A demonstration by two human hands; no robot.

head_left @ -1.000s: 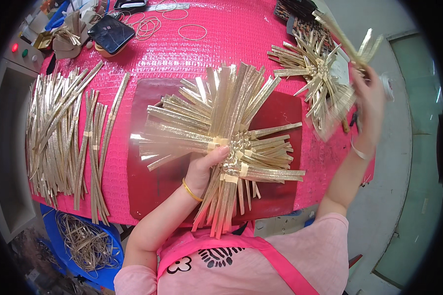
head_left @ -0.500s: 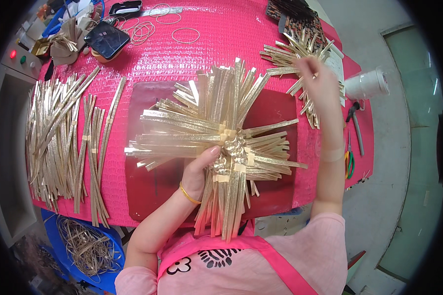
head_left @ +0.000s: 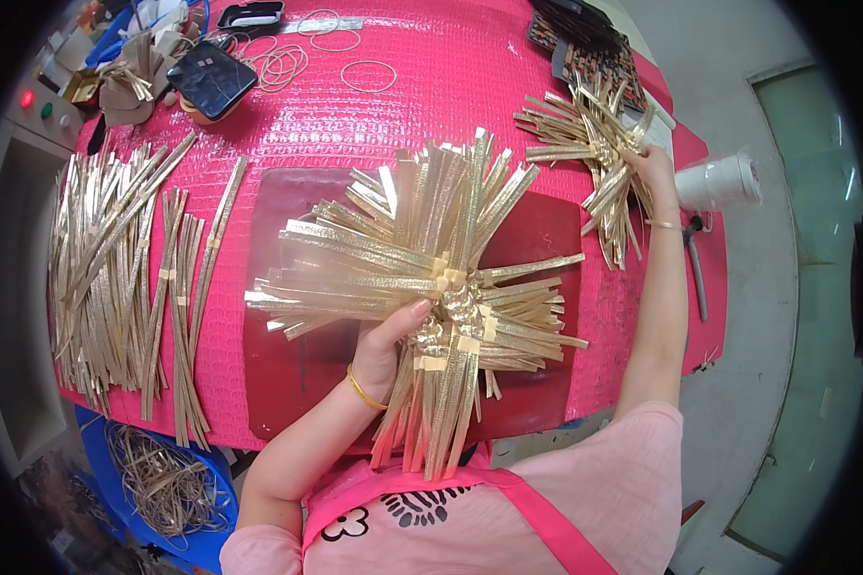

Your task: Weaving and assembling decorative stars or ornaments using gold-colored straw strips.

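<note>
In my left hand (head_left: pixel 390 337) is a large cross-shaped bunch of flat gold strips (head_left: pixel 465 287), gripped near its knotted centre with my thumb on top. Pale tape bands wrap the strips around that centre, and their loose ends fan out on all sides. The fingers under the bunch are hidden. My right hand (head_left: pixel 654 172) is stretched out to the far right, its fingertips pinched on a smaller pile of gold strips (head_left: pixel 594 144). What exactly lies between those fingertips is too small to make out.
A dark red mat (head_left: pixel 288 383) lies under the bunch on the pink table cover (head_left: pixel 431 86). Many loose gold strips (head_left: pixel 105 278) lie at the left. A phone (head_left: pixel 211 79), elastic loops (head_left: pixel 283 67) and a white spool (head_left: pixel 719 182) lie farther off. A blue tub (head_left: pixel 222 498) holds strip scraps.
My right hand has come down and outward from above the small pile onto its strips. The bunch in my left hand has shifted slightly nearer to me.
</note>
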